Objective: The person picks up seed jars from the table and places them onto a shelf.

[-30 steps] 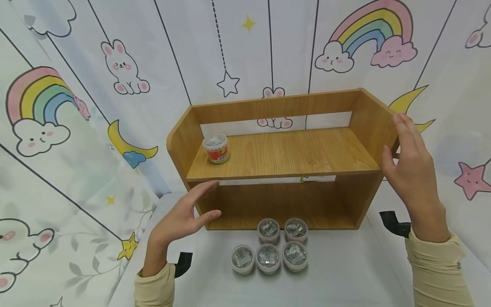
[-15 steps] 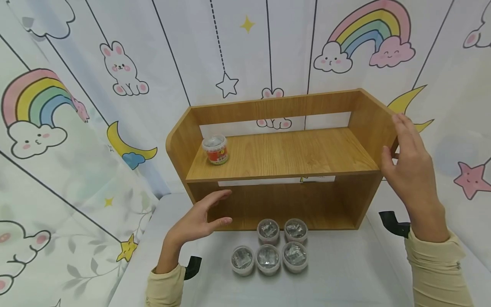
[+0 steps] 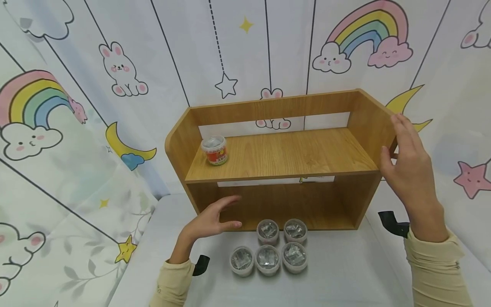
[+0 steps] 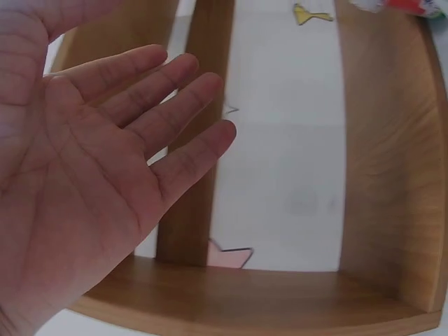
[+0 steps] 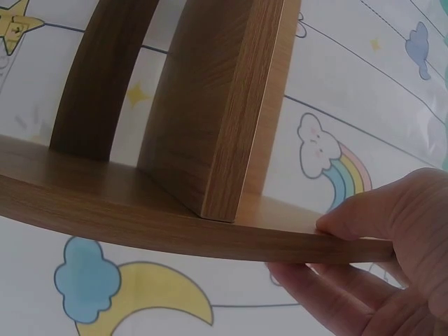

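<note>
A two-tier wooden shelf (image 3: 276,155) stands on the white table. My right hand (image 3: 412,170) holds the edge of its right side panel (image 5: 294,245), thumb on the inner face and fingers on the outer, as the right wrist view shows. My left hand (image 3: 211,219), fingers extended and nothing in it, is in front of the lower compartment, left of the tubs. The left wrist view shows the palm (image 4: 77,168) and spread fingers before the shelf. A small round tub (image 3: 215,150) with a clear lid and red label sits at the left of the upper board.
Several similar lidded tubs (image 3: 268,259) stand in two rows on the table (image 3: 330,273), in front of the shelf's lower edge. Behind the shelf hangs a white curtain (image 3: 153,25) printed with rabbits, rainbows and stars.
My left hand has moved right and slightly down, from the shelf's left side toward the front of the lower compartment. The right hand keeps its hold; the tubs have not moved.
</note>
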`<state>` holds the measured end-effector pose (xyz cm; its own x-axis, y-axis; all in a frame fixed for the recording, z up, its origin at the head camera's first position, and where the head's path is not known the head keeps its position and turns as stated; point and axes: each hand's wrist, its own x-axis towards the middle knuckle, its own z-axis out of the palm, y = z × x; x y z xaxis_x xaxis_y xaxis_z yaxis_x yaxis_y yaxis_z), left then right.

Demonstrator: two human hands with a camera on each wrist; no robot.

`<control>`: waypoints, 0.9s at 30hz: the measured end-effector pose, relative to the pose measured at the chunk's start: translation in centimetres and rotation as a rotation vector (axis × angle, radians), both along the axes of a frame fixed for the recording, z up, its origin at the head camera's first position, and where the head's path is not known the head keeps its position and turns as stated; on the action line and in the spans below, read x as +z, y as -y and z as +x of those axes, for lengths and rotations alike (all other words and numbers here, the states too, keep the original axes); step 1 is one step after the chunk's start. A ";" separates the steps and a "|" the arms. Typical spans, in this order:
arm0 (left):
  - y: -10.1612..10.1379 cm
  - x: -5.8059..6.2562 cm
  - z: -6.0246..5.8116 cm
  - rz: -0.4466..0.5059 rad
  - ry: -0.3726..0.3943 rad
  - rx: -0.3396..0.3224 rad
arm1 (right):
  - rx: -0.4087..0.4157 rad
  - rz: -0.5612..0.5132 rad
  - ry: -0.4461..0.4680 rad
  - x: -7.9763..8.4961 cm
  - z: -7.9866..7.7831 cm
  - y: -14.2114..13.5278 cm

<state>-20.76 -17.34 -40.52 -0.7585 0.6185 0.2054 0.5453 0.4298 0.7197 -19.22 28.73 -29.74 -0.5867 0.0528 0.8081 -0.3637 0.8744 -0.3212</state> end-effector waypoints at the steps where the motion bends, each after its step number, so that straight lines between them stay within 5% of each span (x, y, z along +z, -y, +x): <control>1: -0.2 -0.3 -0.1 0.002 0.007 -0.011 | 0.000 0.001 -0.001 0.0 0.0 0.0; 27: -3.8 -6.3 -4.2 -0.188 0.152 -0.170 | -0.004 0.008 -0.014 -0.4 0.1 0.0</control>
<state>-25.00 -13.54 -46.86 -0.6543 0.7555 -0.0332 0.5125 0.4753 0.7152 -19.08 28.76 -30.13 -0.5754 0.0490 0.8164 -0.3642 0.8784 -0.3094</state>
